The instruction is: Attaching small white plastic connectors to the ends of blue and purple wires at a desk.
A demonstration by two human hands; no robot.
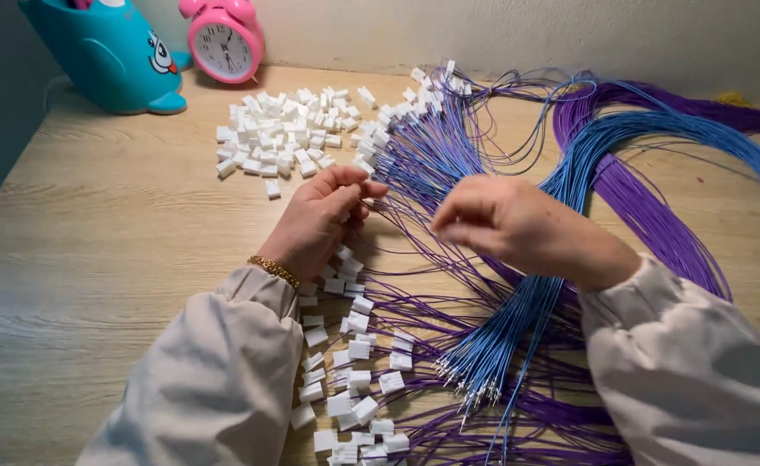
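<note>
My left hand (319, 220) is curled over the wooden table (104, 250), its fingertips pinched on a small white connector and a thin purple wire. My right hand (509, 226) hovers just to the right, fingers pinched together on the same thin wire. A heap of loose white plastic connectors (285, 134) lies beyond my left hand. Purple wires with white connectors fitted (358, 354) spread below my hands. A bundle of blue wires (561, 259) with bare metal terminals runs under my right hand, beside a bundle of purple wires (647, 216).
A pink alarm clock (224, 39) and a teal cartoon-shaped container (108, 52) stand at the back left against the wall. More finished wires with connectors (423, 95) fan out at the back centre. A gold bracelet (274, 269) circles my left wrist.
</note>
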